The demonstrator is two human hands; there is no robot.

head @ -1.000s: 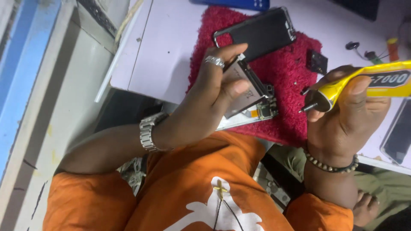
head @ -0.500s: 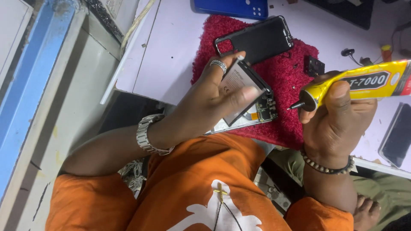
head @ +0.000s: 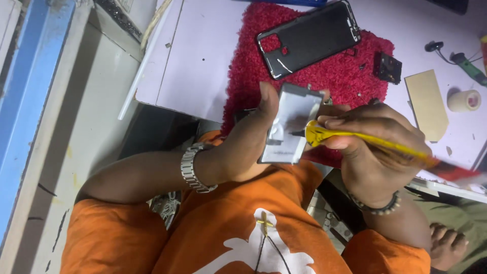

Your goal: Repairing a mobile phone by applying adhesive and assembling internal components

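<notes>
Hands first: my left hand grips a silvery phone part, thumb up along its left edge and the other fingers hidden behind it, so the flat plate faces me, lifted above the near edge of the red mat. My right hand is closed around a yellow glue tube, fingers wrapped over the top of it. The tube lies nearly level, and its dark nozzle touches the right side of the plate, about midway down.

On the mat beyond my hands I see a black phone back cover lying tilted, inner side up, with a camera cutout at its left end. A small black square piece sits at the mat's right edge. Past that, on the pale table, lie a tan card and a roll of cream tape, just beside each other. A green-handled tool lies near the table's right side, partly cut off by the frame.

A metal watch is on my left wrist, a dark bead bracelet on my right.
</notes>
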